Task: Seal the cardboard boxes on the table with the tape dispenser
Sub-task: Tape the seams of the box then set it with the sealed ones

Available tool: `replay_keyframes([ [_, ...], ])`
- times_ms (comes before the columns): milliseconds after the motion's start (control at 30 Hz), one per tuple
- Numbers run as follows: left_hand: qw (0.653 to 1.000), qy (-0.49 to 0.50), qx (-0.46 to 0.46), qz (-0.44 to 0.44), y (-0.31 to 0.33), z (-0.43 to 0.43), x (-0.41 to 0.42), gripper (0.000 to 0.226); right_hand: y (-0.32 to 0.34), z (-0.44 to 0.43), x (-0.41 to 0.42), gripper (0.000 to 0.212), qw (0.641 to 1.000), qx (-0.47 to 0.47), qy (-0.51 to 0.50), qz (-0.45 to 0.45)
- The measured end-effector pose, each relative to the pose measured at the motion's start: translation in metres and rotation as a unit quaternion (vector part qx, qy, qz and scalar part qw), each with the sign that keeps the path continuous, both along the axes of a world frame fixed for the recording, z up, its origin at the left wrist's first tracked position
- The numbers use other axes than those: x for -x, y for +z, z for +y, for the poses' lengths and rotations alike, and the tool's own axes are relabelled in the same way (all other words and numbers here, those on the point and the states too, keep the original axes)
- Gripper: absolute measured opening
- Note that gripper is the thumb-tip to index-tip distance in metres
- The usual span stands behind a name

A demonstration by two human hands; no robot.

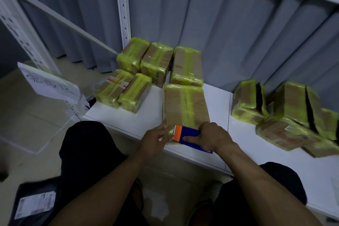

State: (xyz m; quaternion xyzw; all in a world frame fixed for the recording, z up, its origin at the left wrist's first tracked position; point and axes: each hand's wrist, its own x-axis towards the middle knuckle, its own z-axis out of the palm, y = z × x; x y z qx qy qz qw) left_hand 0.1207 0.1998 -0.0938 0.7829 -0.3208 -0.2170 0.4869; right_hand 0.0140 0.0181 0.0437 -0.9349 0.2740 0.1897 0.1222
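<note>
– Grey curtain (220, 24) behind, white shelf posts (122, 5) in front of it, a white table (139, 115) below. What's on it?

– Boxes, all banded in yellow-green tape. One box (185, 104) lies in the middle, its long side running away from the person and its near end close to the table's front edge.

– And the dispenser?

– Blue with an orange end. The dispenser (189, 139) is against that box's near end. The right hand (212, 137) grips it, fingers curled over the top, thumb lying along the blue side.

– The other hand?

– The left hand (156, 139) holds nothing I can make out. Its fingers are nearly straight, tips against the box's near left corner, just beside the orange end.

– Other boxes?

– Five in a cluster (156, 60) at the far left of the table, packed side by side. A pile (286, 115) sits on the right, well apart from the middle box; several there are tilted and show dark slits.

– Anything off the table?

– A handwritten paper sign (49, 82) hangs on the left rack. A dark parcel (34, 205) with a white label lies low at the left, beside the person's leg.
</note>
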Motion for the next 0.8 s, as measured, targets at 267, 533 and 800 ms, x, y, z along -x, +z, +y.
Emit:
replay_keyframes([
  [267, 0.987, -0.094, -0.049, -0.123, 0.011, 0.000, -0.026, 0.044, -0.001, -0.001, 0.007, 0.059, 1.000, 0.007, 0.016, -0.015],
  [533, 0.981, -0.069, -0.079, -0.161, 0.015, 0.001, -0.023, 0.043, 0.009, -0.017, 0.024, 0.060, 0.999, -0.001, -0.005, -0.033],
  [800, 0.982, -0.054, -0.097, -0.154, 0.020, 0.007, -0.005, 0.044, 0.006, -0.009, 0.027, 0.065, 0.997, 0.082, 0.000, -0.015],
])
